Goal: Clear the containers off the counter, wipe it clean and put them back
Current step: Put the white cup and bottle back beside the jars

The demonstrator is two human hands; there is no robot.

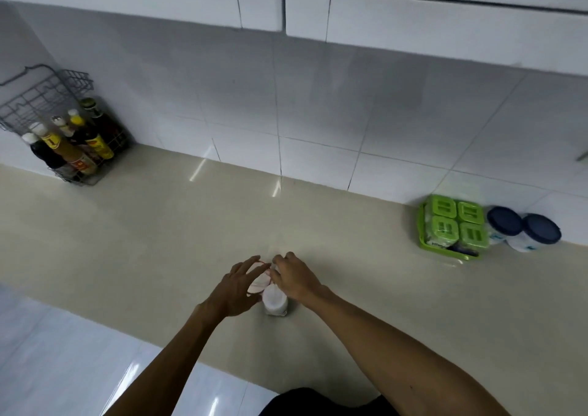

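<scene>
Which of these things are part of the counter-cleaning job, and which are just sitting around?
In the job: left hand, right hand, small white jars, counter, green-lidded box set, blue-lidded tubs.
Probably just about: wire rack of bottles, wall cabinets.

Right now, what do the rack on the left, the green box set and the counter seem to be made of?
Rack: thin grey metal wire, going by its open grid.
Green box set: moulded plastic, with a uniform bright colour, ribbed lids and a slight sheen.
Counter: probably polished beige stone or tile. It mirrors light streaks, but which of the two is unclear.
</scene>
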